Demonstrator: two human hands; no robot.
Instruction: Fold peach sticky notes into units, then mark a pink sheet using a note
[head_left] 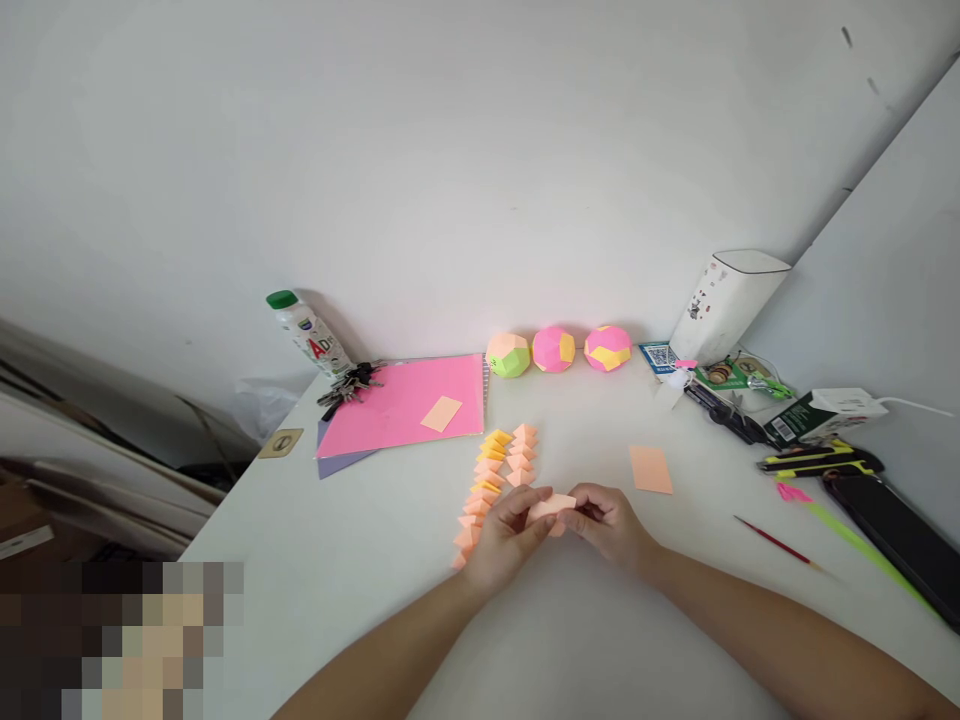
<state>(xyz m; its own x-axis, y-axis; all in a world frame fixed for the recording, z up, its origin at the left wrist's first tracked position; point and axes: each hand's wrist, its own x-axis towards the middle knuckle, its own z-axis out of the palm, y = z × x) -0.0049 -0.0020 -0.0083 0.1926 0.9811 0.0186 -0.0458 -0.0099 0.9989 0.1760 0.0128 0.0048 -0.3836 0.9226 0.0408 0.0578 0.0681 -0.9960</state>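
Observation:
A small folded piece of peach paper (553, 507) is pinched between my two hands over the near middle of the table. My left hand (510, 535) grips its left side, thumb in front. On its right side, my right hand (609, 522) has thumb and fingers closed on it. Just beyond and left of my left hand stand two rows of folded paper units, the left row (488, 467) mixing peach and yellow, the shorter row (522, 455) all peach. A flat peach paper sheet (651, 470) lies right of my right hand.
Three paper balls (553, 350) stand along the wall. At the left lie a pink sheet (405, 400) with a peach slip, keys (351, 385) and a tilted-looking bottle (311, 335). To the right are a thin brush (780, 542), a cutter (821, 460), a phone (896, 540) and a white container (727, 305).

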